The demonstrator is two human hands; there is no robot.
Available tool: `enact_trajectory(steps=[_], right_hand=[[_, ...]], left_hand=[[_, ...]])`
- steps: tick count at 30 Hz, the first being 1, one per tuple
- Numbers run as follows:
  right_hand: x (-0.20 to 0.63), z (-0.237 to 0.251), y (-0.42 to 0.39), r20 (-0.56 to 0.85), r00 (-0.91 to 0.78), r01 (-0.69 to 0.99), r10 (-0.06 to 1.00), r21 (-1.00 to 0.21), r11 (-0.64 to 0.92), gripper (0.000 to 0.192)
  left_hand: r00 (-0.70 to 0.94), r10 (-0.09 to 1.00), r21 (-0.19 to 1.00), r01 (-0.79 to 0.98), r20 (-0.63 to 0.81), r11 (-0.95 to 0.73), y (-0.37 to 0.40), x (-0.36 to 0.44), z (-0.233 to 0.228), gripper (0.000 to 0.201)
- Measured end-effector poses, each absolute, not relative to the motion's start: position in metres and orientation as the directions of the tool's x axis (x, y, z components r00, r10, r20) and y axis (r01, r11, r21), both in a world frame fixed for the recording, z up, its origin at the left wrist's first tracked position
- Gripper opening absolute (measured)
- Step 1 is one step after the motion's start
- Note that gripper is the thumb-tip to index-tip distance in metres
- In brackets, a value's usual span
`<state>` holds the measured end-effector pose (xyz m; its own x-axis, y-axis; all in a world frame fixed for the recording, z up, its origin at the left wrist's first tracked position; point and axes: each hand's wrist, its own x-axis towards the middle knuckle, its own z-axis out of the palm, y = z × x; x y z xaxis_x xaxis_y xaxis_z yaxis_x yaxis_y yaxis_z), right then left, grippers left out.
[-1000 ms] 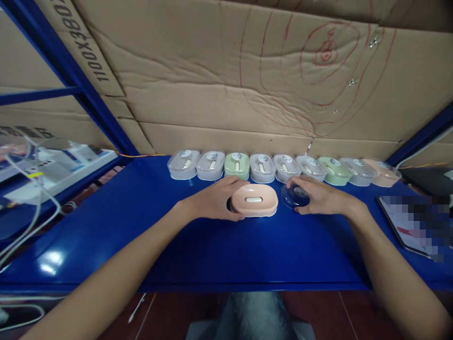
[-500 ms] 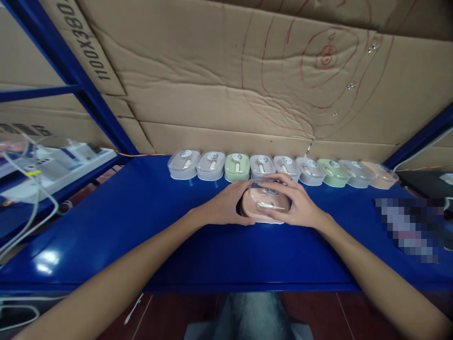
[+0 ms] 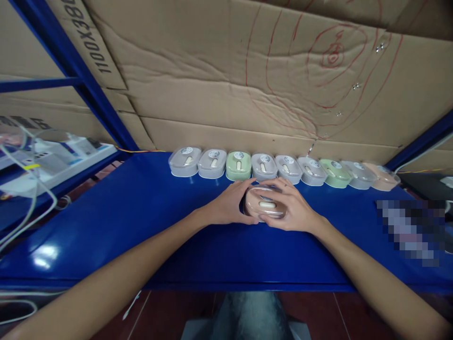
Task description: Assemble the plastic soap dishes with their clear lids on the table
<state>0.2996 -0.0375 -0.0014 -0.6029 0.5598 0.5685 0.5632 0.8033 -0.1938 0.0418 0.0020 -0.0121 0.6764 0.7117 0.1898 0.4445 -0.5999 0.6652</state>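
A pink rounded box [image 3: 253, 203] with a clear lid and a white oblong piece on its front sits on the blue table, between my two hands. My left hand [image 3: 231, 204] curves around its left side, thumb near the front lower edge and fingers behind. Across the right part of the lid my right hand [image 3: 295, 208] wraps its fingers, with the thumb at the front. A round sticker on the lid is partly covered by these fingers. Behind my hands, similar grey boxes [image 3: 211, 164], green boxes [image 3: 238, 165] and another pink box [image 3: 385, 178] stand in a row.
Cardboard [image 3: 198, 61] with red drawn rings backs the table [image 3: 148, 198]. Blue metal posts [image 3: 95, 108] frame it. At left lie white cables [image 3: 35, 203] and power strips [image 3: 85, 160]. A blurred-out object [image 3: 410, 233] lies at right.
My right hand has shifted slightly left and closed further over the pink box's lid. The white piece now shows more squarely. The left hand has barely moved.
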Motion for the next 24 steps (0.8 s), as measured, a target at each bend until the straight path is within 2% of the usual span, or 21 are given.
enact_trajectory(steps=[8, 12, 16, 18, 21, 24], right_hand=[[0.297, -0.005, -0.037, 0.59, -0.579, 0.576, 0.563, -0.193, 0.794, 0.061], [0.295, -0.004, -0.037, 0.595, -0.561, 0.519, 0.576, -0.288, 0.804, 0.066], [0.297, -0.005, -0.036, 0.638, -0.421, 0.375, 0.645, -0.525, 0.764, 0.047], [0.3, -0.008, -0.036, 0.624, -0.346, 0.328, 0.701, -0.62, 0.713, 0.041], [0.304, -0.012, -0.035, 0.599, -0.303, 0.338, 0.742, -0.66, 0.671, 0.042], [0.305, -0.012, -0.034, 0.585, -0.29, 0.407, 0.758, -0.641, 0.651, 0.039]], left_hand=[[0.7, 0.675, 0.651, 0.402, 0.235, -0.644, 0.001, 0.044, -0.013, 0.118], [0.732, 0.616, 0.615, 0.35, 0.291, -0.706, -0.006, 0.049, -0.008, 0.114], [0.758, 0.585, 0.518, 0.391, 0.288, -0.761, -0.011, 0.05, -0.001, 0.113], [0.775, 0.577, 0.452, 0.43, 0.258, -0.781, -0.014, 0.049, 0.004, 0.105], [0.78, 0.584, 0.338, 0.5, 0.224, -0.797, -0.023, 0.042, 0.011, 0.085], [0.697, 0.668, 0.202, 0.637, 0.261, -0.744, -0.044, 0.026, 0.014, 0.08]])
